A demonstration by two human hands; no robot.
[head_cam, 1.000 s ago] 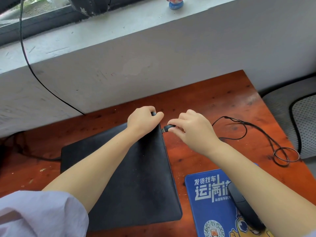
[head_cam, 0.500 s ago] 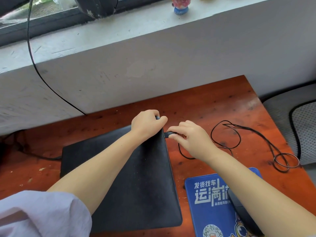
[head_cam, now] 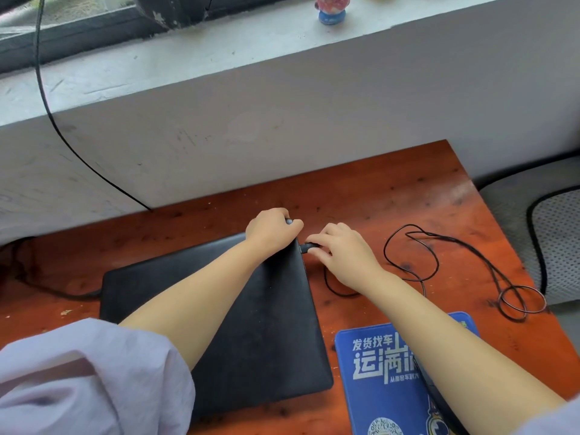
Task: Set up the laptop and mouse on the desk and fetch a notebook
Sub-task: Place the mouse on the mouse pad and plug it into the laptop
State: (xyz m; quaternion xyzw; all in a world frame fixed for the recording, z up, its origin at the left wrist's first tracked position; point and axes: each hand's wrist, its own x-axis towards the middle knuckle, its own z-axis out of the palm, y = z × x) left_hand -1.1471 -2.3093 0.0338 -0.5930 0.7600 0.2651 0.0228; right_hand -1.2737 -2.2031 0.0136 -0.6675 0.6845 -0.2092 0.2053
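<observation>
- Red wooden desk [head_cam: 392,196] pushed against a grey wall below a windowsill.
- Closed black laptop [head_cam: 266,324] lies flat on it, partly covered by the left forearm.
- Left hand [head_cam: 271,230] curls over the laptop's far right corner.
- Right hand [head_cam: 342,252] pinches a black plug [head_cam: 309,247] at the laptop's side; the port itself is hidden.
- Mouse [head_cam: 439,394] on the blue mouse pad [head_cam: 383,378], mostly behind the right arm.
- Thin cable [head_cam: 420,262] loops beside.

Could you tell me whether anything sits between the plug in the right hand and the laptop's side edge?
Nothing visible does. The right hand pinches the plug right at the closed laptop's right edge, while the left hand steadies the far corner.
</observation>
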